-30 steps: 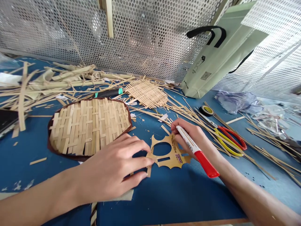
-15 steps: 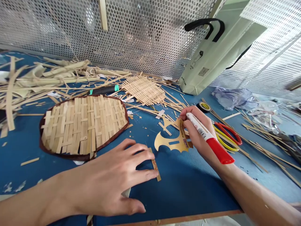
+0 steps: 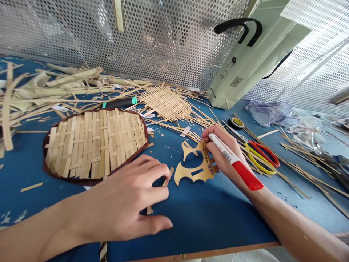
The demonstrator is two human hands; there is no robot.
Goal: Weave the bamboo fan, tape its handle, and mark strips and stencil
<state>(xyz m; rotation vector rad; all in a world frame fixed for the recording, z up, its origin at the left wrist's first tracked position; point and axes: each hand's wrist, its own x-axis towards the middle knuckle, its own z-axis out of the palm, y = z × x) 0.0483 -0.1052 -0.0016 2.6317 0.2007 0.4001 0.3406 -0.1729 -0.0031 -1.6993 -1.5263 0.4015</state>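
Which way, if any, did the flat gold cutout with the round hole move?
Yes, a little: the gold cutout slid away from the brown-edged woven bamboo mat, toward the red-and-yellow scissors.

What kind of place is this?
Probably a handicraft workshop: a woven mat with a brown edge, loose thin strips and red-and-yellow scissors lie on a blue worktable.

Blue desk, red-capped white marker, red-and-yellow scissors — tan checkered bamboo weave with brown rim, silver honeycomb-holed screen along the back edge
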